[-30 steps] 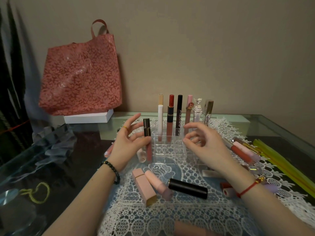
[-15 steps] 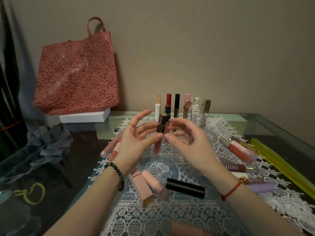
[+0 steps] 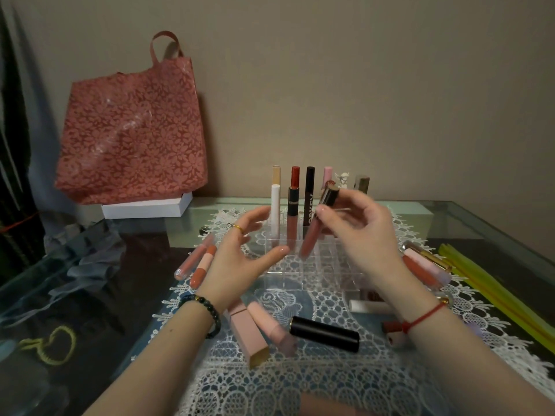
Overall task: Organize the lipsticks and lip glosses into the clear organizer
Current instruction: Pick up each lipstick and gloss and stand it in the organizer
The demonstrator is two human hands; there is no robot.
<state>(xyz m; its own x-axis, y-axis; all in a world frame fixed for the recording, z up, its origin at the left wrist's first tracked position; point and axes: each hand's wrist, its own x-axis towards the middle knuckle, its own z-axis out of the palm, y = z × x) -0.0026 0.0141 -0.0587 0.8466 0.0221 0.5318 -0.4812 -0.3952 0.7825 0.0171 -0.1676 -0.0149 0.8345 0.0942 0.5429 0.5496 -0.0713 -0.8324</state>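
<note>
A red floral pattern is carried by the tote bag (image 3: 132,136). White openwork is shown by the lace mat (image 3: 300,379). The cylindrical lipstick tube (image 3: 324,333) is coloured black, the square tube (image 3: 244,331) pink and gold.

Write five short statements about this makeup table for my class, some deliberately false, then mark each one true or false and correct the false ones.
1. The right hand pinches a lip gloss with a dark cap. True.
2. The left hand grips a lipstick. False: it is open, with its fingers spread, and holds nothing.
3. The black tube stands in the clear organizer. False: it lies on the lace mat in front of the organizer.
4. Several upright tubes stand at the back of the organizer. True.
5. The red bag lies flat on the table. False: it stands upright against the wall.
</note>
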